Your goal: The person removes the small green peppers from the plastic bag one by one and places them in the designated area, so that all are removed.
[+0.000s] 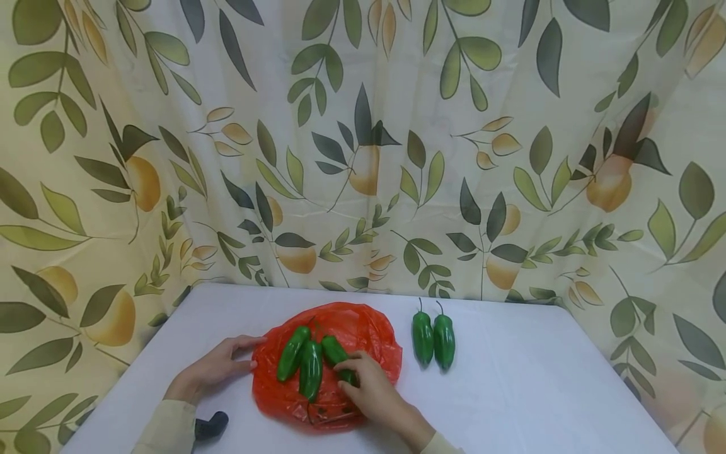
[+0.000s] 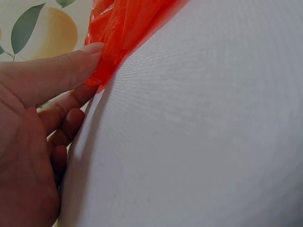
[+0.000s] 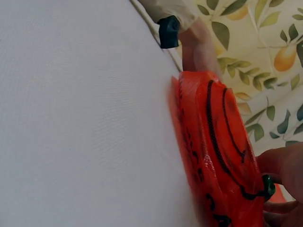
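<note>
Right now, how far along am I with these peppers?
If you're unloading the red bag, the two peppers beside it on the table look done. Your right hand pinches a third pepper over the bag. Two other peppers lie on it, apparently left to move.

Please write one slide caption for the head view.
Left hand touches a red plastic bag while the right hand grips one of three green peppers on it; two more lie beside it.

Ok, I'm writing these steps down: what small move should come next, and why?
Probably lift the rightmost pepper on the bag toward the two peppers on the white table: the right grip pinches it, the left grip holds the bag's edge, and there is bare table beside that pair.
</note>
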`<state>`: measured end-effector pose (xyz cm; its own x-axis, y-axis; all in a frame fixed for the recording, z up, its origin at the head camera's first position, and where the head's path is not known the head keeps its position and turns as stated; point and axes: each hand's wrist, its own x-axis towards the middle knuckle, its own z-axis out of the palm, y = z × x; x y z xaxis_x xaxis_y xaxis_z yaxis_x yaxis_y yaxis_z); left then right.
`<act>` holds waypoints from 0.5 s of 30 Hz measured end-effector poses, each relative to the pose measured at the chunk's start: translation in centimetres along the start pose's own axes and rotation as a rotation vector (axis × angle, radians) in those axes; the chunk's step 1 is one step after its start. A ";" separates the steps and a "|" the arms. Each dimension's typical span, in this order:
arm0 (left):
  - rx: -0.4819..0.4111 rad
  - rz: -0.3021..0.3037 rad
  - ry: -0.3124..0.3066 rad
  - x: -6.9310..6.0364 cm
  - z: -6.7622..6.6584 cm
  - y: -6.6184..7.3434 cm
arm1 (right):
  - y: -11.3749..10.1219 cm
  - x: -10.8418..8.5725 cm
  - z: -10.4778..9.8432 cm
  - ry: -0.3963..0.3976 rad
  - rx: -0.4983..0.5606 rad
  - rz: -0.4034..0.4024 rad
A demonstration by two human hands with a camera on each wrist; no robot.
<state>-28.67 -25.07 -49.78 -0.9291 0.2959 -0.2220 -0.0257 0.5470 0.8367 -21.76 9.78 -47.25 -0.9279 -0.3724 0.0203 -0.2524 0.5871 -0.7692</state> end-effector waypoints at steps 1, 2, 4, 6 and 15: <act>0.000 0.000 0.001 0.0 0.0 0.0 | 0.0 0.0 -0.1 0.000 0.000 0.000; 0.003 0.004 0.000 0.0 0.0 -0.1 | -0.1 0.0 -0.3 0.002 0.004 -0.001; 0.007 0.014 -0.003 0.0 0.0 -0.1 | -0.2 -0.2 -0.7 0.007 0.010 -0.002; 0.003 0.018 -0.003 0.0 0.0 -0.1 | -0.4 -0.2 -1.1 0.012 0.010 -0.004; -0.026 0.005 -0.004 0.0 0.0 -0.1 | -0.4 -0.5 -2.3 0.057 -0.041 -0.039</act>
<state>-28.65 -25.07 -49.86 -0.9277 0.3017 -0.2197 -0.0309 0.5246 0.8508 -21.80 11.35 -45.49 -0.9310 -0.3545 0.0870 -0.2985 0.6022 -0.7404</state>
